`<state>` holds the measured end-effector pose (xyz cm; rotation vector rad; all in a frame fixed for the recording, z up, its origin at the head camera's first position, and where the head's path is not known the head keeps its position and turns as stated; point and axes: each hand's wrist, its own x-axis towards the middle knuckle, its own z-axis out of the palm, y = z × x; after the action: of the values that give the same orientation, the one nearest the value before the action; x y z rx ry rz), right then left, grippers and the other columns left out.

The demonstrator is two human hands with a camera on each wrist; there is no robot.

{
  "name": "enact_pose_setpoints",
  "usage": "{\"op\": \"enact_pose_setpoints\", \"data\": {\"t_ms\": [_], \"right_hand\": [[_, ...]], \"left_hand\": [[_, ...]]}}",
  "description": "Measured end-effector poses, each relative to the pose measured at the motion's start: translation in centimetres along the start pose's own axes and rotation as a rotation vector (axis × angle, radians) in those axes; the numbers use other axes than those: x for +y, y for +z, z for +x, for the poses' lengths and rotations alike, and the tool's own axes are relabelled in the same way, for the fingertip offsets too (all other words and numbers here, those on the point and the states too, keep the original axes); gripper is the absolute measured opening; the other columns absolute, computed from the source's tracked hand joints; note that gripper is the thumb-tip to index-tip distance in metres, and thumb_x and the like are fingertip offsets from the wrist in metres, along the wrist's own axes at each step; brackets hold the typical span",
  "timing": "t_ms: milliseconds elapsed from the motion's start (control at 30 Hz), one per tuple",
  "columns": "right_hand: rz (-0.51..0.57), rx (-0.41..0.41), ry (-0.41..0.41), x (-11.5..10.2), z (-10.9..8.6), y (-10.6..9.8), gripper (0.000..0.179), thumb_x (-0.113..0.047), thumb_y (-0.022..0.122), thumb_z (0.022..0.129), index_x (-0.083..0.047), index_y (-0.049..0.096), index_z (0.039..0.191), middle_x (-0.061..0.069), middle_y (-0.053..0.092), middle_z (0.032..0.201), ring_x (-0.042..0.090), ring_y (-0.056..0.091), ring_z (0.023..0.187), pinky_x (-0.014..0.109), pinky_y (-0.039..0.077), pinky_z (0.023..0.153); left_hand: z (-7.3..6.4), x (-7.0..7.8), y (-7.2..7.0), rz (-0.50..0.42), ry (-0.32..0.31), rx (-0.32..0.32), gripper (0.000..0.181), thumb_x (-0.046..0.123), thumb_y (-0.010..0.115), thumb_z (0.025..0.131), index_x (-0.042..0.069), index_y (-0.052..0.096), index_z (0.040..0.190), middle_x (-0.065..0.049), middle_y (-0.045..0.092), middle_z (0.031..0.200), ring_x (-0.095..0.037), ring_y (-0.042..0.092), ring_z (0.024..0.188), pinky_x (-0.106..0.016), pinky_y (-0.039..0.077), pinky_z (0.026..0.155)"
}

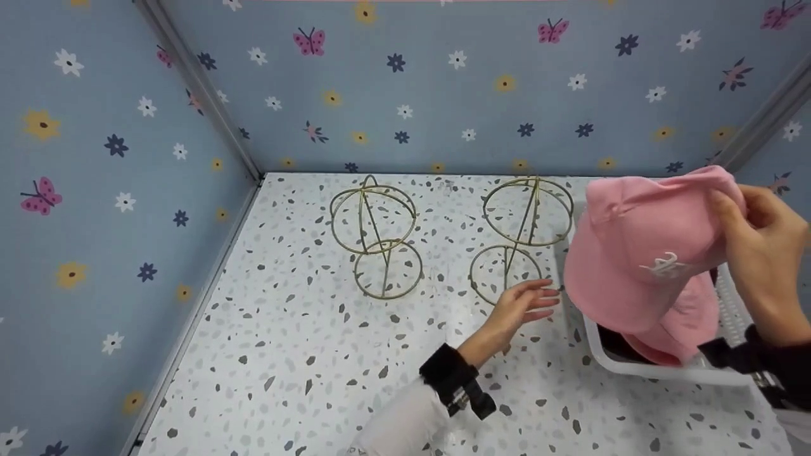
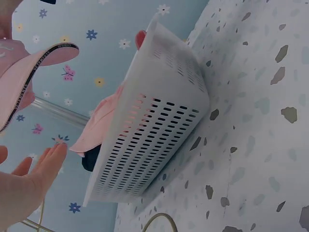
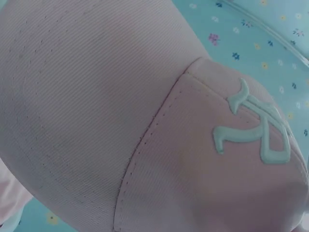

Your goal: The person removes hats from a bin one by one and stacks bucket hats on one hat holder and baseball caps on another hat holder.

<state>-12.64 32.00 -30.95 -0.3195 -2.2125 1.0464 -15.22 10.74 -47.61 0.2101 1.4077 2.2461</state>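
A pink baseball cap [image 1: 646, 240] with a white embroidered emblem hangs in the air above the basket, its brim toward the left. My right hand [image 1: 770, 253] pinches the cap's crown between thumb and fingers; in the right wrist view the cap [image 3: 203, 154] fills most of the picture. My left hand [image 1: 516, 310] hovers left of the basket with its fingers fairly straight, holding nothing. A white perforated plastic basket [image 2: 145, 140] holds another pink cap [image 1: 694, 310] and something dark, largely hidden under the held cap.
Two gold wire stands, a left one [image 1: 374, 253] and a right one [image 1: 507, 247], stand toward the back of the speckled tabletop [image 1: 304, 354]. Flowered blue panels [image 1: 431, 82] enclose the back and sides. The right stand's base is close to my left hand.
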Motion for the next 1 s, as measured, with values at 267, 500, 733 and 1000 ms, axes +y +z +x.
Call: {"op": "enact_pose_setpoints", "data": {"t_ms": [267,500,733,1000], "right_hand": [[0.131,-0.041,0.065,-1.3,-1.3,1.9,0.025,-0.025,0.058,0.085,-0.006,0.063,0.102,-0.003,0.054,0.077,0.010,0.045,0.062,0.012,0.038,0.050],[0.257,-0.088,0.106,-2.2,-2.1,3.5,0.020,-0.023,0.062,0.083,-0.007,0.065,0.096,-0.001,0.057,0.073,0.009,0.046,0.061,0.015,0.037,0.050],[0.283,-0.156,0.097,-3.0,-3.0,4.8,0.024,-0.025,0.060,0.084,-0.006,0.064,0.099,-0.001,0.058,0.077,0.010,0.049,0.064,0.016,0.039,0.054],[0.284,-0.220,0.068,-3.7,-3.4,5.3,0.031,-0.025,0.059,0.085,-0.006,0.060,0.110,-0.001,0.059,0.092,0.012,0.052,0.076,0.014,0.044,0.064]], "left_hand": [[-1.1,2.1,-1.6,-0.125,0.088,-0.086,0.037,0.008,0.044,0.088,-0.011,0.044,0.120,-0.016,0.059,0.102,-0.019,0.061,0.085,-0.040,0.048,0.082],[-1.7,2.7,-2.9,-0.004,0.092,-0.072,0.034,-0.001,0.055,0.082,-0.013,0.050,0.113,-0.005,0.061,0.086,-0.013,0.060,0.071,-0.031,0.052,0.069],[-2.3,2.9,-4.0,0.064,0.105,-0.034,0.030,-0.002,0.059,0.079,-0.014,0.054,0.107,-0.003,0.062,0.078,-0.012,0.061,0.068,-0.028,0.053,0.062],[-2.8,3.4,-5.1,0.026,0.133,-0.036,0.029,-0.005,0.056,0.079,-0.017,0.052,0.105,-0.001,0.062,0.075,-0.013,0.061,0.066,-0.028,0.052,0.061]]}}
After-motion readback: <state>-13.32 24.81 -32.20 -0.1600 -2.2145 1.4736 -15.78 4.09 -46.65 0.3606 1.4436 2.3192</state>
